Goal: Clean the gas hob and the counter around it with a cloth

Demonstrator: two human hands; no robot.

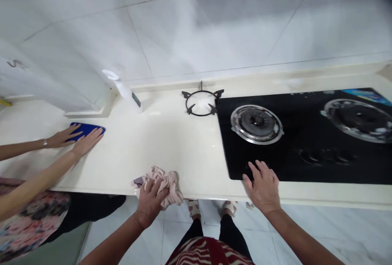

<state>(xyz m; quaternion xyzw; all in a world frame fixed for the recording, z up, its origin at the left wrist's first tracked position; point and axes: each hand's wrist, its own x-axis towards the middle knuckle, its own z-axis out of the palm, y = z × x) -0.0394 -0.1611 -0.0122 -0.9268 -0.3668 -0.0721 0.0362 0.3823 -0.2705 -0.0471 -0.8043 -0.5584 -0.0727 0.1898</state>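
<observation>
My left hand (151, 200) presses on a crumpled pale pink cloth (172, 187), with its fingers curled into the folds. The cloth lies at the front edge of the white countertop (183, 150) and hangs partly over it. Farther right, my right hand (262, 187) rests with fingers apart on the front left corner of a black glass gas stove (294, 163), holding nothing. A black pan support (200, 114) sits on the counter just left of the stove. The left burner (256, 124), without a support on it, is behind my right hand.
At the left, another person's two hands (87, 142) lie on a blue cloth (88, 128) on the counter. A white spray bottle (127, 95) stands near the tiled wall (171, 40). The right burner (361, 120) is at the far right, with a bluish label (367, 94) behind it.
</observation>
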